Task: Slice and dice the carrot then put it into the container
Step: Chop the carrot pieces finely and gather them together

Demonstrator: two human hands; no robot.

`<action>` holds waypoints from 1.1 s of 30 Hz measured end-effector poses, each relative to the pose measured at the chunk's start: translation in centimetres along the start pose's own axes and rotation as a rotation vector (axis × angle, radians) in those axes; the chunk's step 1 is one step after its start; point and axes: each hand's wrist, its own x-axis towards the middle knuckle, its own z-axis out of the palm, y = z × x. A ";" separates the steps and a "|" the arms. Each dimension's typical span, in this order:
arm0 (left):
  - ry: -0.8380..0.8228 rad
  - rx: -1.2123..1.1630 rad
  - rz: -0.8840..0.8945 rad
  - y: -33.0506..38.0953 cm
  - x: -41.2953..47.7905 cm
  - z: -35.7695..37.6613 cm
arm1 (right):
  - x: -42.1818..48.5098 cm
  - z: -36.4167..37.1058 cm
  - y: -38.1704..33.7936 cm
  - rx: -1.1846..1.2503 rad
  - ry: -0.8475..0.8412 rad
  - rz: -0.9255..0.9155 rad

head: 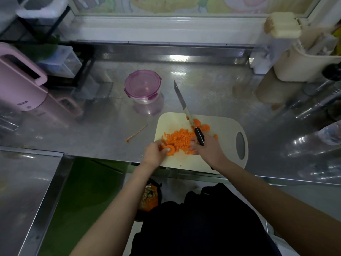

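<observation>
My left hand (155, 153) pinches a few carrot rounds (169, 150) at the board's (225, 145) near edge. My right hand (207, 151) grips the knife (199, 138), blade pointing away. Between my hands lies the dice (180, 140): light, stiff, damp bits, probably best scooped, not pinched. Farther off, the container (142, 86) sits lidded.

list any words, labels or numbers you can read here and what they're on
Nothing here reads clearly.
Pink appliance: a small dark label low on its front, too blurred to read.
Container lid, knife in the right hand, carrot slices in the left hand, cutting board, wall picture: no text visible.
</observation>
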 end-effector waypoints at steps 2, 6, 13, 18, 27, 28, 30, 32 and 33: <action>-0.049 0.054 -0.023 0.3 0.6 0.1 | 0.0 -0.1 0.0 0.008 0.013 -0.001; -0.055 0.129 0.003 1.2 1.3 0.2 | 0.0 -0.2 0.0 0.008 0.018 0.006; 0.040 0.025 0.081 1.2 0.9 -0.6 | 0.0 -0.3 -0.1 0.011 0.005 0.021; -0.068 0.102 0.189 1.2 0.6 0.2 | 0.0 -0.2 -0.7 -0.022 -0.002 0.002; 0.085 0.035 0.260 0.7 0.2 0.5 | -0.3 0.2 -0.9 -0.048 -0.026 -0.035; 0.108 0.036 0.265 0.7 0.1 0.5 | -0.3 0.2 -0.9 -0.055 -0.026 -0.037; 0.132 0.145 0.235 0.3 0.0 0.6 | -0.3 0.2 -0.7 -0.063 -0.030 -0.035; 0.109 0.263 0.154 0.0 -0.2 0.9 | -0.2 0.2 -0.6 -0.055 -0.028 -0.016; 0.099 0.288 0.119 -0.1 -0.3 1.2 | -0.1 0.2 -0.5 -0.054 -0.024 -0.007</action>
